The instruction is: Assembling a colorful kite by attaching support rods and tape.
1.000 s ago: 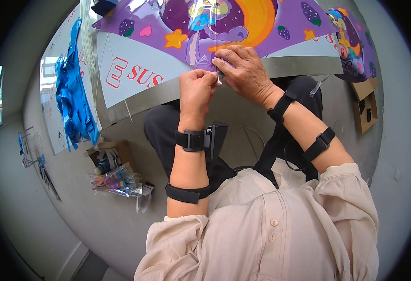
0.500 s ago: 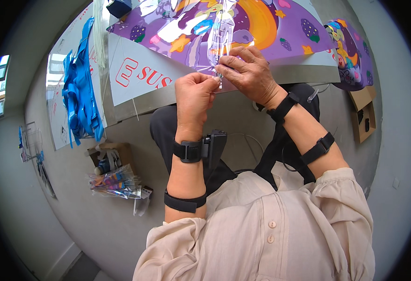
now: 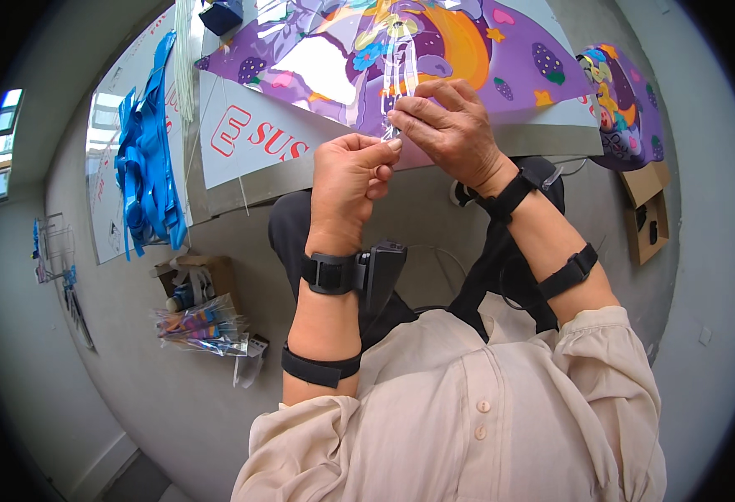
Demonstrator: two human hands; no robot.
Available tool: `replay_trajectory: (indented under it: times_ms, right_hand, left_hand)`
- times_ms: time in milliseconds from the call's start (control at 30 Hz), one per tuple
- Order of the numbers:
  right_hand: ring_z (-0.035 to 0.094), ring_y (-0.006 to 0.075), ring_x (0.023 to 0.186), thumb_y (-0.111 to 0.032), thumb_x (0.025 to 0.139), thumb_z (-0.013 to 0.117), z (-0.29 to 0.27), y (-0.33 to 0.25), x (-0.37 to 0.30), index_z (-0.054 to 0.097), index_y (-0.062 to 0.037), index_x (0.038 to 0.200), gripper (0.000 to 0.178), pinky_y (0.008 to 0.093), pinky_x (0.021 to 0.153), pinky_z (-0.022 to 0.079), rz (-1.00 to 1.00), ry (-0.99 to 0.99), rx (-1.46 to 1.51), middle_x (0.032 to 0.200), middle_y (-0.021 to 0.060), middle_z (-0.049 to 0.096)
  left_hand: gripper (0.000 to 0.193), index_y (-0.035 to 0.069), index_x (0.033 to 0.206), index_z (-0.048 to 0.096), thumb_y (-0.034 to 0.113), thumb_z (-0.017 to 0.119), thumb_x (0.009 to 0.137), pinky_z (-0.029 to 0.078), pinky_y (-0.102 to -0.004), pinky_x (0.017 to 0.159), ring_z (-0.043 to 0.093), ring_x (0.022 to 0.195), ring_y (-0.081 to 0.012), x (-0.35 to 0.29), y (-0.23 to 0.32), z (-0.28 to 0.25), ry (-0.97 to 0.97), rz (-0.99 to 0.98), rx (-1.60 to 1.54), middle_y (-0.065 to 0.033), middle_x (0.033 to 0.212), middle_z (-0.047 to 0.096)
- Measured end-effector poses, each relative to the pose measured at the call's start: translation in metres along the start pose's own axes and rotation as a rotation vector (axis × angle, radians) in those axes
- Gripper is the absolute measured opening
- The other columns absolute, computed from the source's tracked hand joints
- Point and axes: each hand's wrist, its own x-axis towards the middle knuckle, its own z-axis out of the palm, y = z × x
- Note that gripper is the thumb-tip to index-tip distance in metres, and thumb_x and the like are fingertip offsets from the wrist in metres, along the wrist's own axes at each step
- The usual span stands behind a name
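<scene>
A shiny purple printed sheet (image 3: 317,50), patterned with stars, berries and a yellow crescent, spreads over the table in front of me. Thin white strands (image 3: 399,71) run down its middle and converge toward the near edge. My left hand (image 3: 346,180) is closed, thumb and forefinger pinching the lower ends of the strands. Just above and to the right, my right hand (image 3: 451,130) pinches the same strands between thumb and fingers. What lies between the fingertips is too small to make out fully.
Blue strips (image 3: 145,167) hang over the table's left side, beside a bundle of pale strands (image 3: 185,58). A purple printed roll-like piece (image 3: 627,109) stands at the right, above an open cardboard box (image 3: 647,213). Plastic-wrapped items (image 3: 204,326) lie on the floor at left.
The white strands now stand out straighter and more separate from the sheet. Both hands stay near the same spot, the fingertips shifted slightly; the sheet's folds and glare have changed.
</scene>
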Motion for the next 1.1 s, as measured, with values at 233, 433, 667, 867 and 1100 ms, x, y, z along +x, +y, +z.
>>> replay_trajectory:
  times_ms: [233,433,667,867,1100]
  right_hand:
    - [0.057,0.0159,0.094,-0.016,0.067,0.063,-0.006,0.006,0.006,0.068,-0.0122,0.085,0.019,0.0331,0.078,0.045,-0.027,0.037,0.006,0.091,-0.0033,0.063]
    - [0.057,0.0158,0.091,-0.015,0.067,0.064,-0.010,0.006,0.009,0.068,-0.0122,0.086,0.019,0.0319,0.076,0.044,-0.037,0.030,0.047,0.091,-0.0027,0.063]
    - [0.058,0.0169,0.087,-0.014,0.069,0.066,-0.021,0.006,0.030,0.068,-0.0129,0.086,0.017,0.0326,0.074,0.046,0.035,0.116,0.162,0.087,-0.0013,0.063]
    - [0.059,0.0202,0.082,-0.010,0.071,0.067,-0.038,0.014,0.053,0.067,-0.0112,0.085,0.014,0.0329,0.071,0.048,0.052,0.168,0.274,0.085,0.0019,0.064]
    - [0.060,0.0239,0.080,-0.008,0.075,0.065,-0.048,0.016,0.061,0.066,-0.0080,0.087,0.012,0.0347,0.072,0.049,0.116,0.165,0.408,0.086,0.0051,0.066]
  left_hand:
    - [0.010,-0.003,0.085,0.054,0.004,0.061,0.085,0.031,-0.0146,0.037,0.047,0.054,-0.0042,0.001,-0.001,-0.003,-0.077,-0.205,-0.285,-0.0061,0.074,0.054]
    - [0.008,-0.003,0.090,0.054,0.004,0.058,0.087,0.032,-0.0148,0.041,0.046,0.056,-0.0050,0.002,-0.005,-0.012,-0.228,-0.251,-0.432,-0.0056,0.075,0.053]
    - [0.007,0.000,0.089,0.057,-0.001,0.061,0.083,0.036,-0.0188,0.046,0.048,0.056,-0.0079,-0.009,0.009,0.004,-0.220,0.057,-0.333,-0.0061,0.076,0.058]
    - [0.009,-0.001,0.089,0.062,-0.001,0.065,0.080,0.035,-0.0183,0.050,0.049,0.058,-0.0058,-0.015,0.029,0.011,-0.164,0.323,-0.108,-0.0055,0.077,0.062]
    - [0.010,0.000,0.087,0.064,-0.001,0.068,0.078,0.035,-0.0183,0.052,0.047,0.058,-0.0045,-0.013,0.035,0.030,-0.088,0.579,-0.049,-0.0018,0.071,0.062]
